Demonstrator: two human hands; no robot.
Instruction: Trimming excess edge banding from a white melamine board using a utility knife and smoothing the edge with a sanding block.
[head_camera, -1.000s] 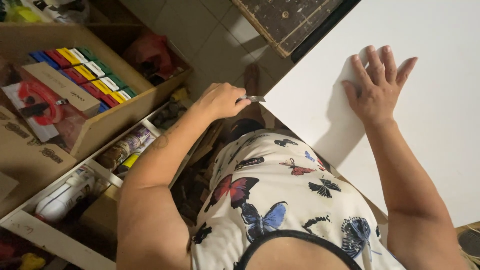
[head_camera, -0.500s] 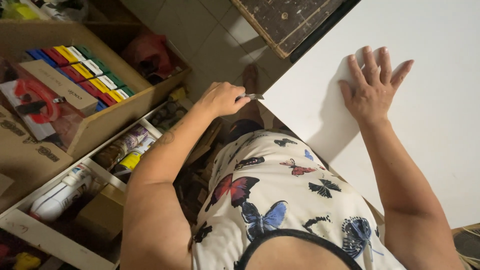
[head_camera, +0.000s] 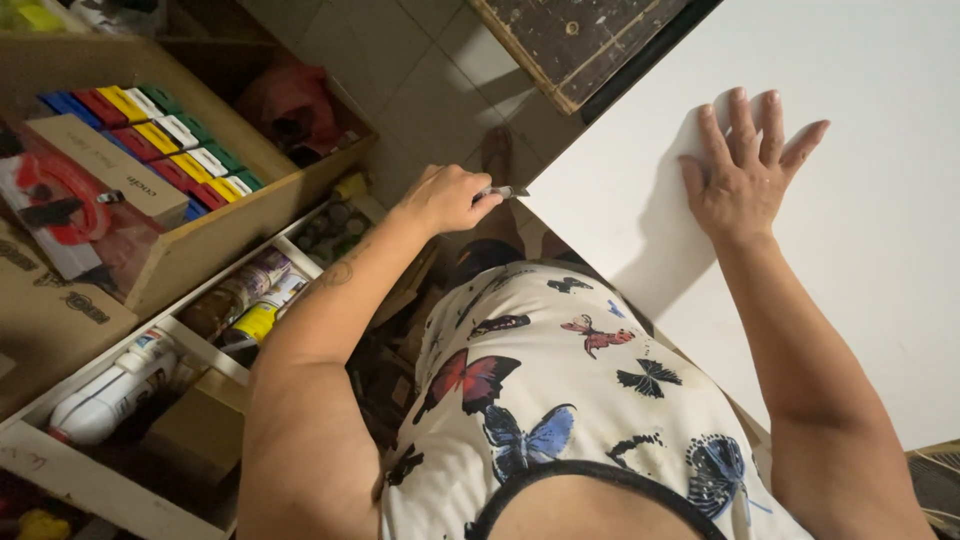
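**A small blade at the corner of a white board**

The person is looking down over their own chest, and a top with printed butterflies (head_camera: 560, 400) is filling the lower middle of the view.

The left hand (head_camera: 447, 197) is closing its grip around a thin tool (head_camera: 503, 191), perhaps a small knife or cutter. Only the short metal tip is showing past the fingers, and the handle is hiding inside the fist. The tip is pointing to the right and is just reaching the near corner of the white board (head_camera: 880, 230); whether it is really touching the edge I cannot tell. So the tool is lying inside the grip, and the board corner is lying directly in front of it.

The right hand (head_camera: 745, 170) is holding nothing. It is resting flat on the board with the palm down and the fingers spread, well apart from the left hand. Its shadow is falling on the white surface beside it.

To the left, a wooden crate (head_camera: 250, 235) is holding a row of small coloured boxes (head_camera: 150, 130) in blue, red, yellow, white and green. Below it, a white shelf (head_camera: 190, 340) is carrying bottles and a white tube (head_camera: 105, 395). A dark wooden panel (head_camera: 575, 40) is lying on the tiled floor (head_camera: 420, 70) above the board.
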